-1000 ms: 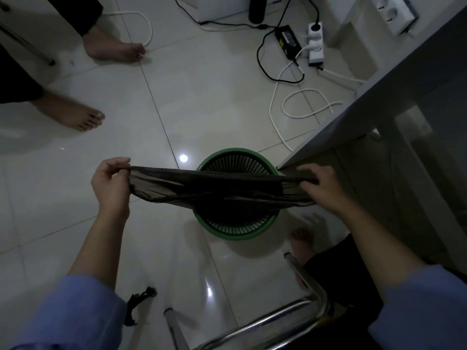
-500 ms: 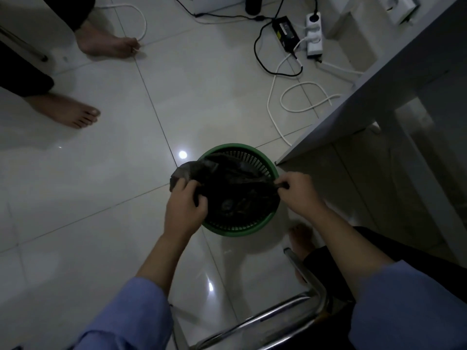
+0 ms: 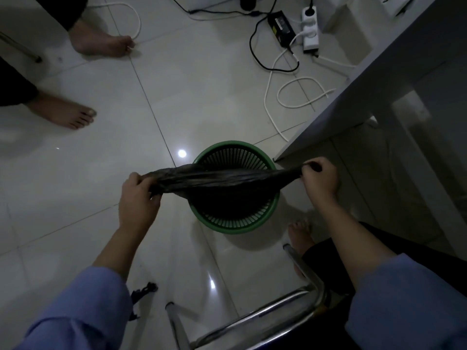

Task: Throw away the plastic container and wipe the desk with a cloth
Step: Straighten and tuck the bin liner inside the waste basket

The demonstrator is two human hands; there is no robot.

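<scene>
A black plastic bag (image 3: pixel 222 179) is stretched flat above a green slatted waste basket (image 3: pixel 235 223) that stands on the tiled floor. My left hand (image 3: pixel 137 195) grips the bag's left end, just left of the basket's rim. My right hand (image 3: pixel 319 180) pinches the bag's right end beside the desk corner. The bag hides the middle of the basket's opening. No plastic container and no cloth show in this view.
The grey desk (image 3: pixel 374 79) juts in from the right above the basket. A white power strip (image 3: pixel 310 29), a black adapter (image 3: pixel 280 24) and loose cables (image 3: pixel 298 97) lie on the floor behind. Another person's bare feet (image 3: pixel 73 113) stand at the left. A chrome chair frame (image 3: pixel 290 304) is near me.
Half a second ago both hands held the bag bunched over the basket. They have since pulled apart, left hand leftward and right hand rightward, drawing the bag taut.
</scene>
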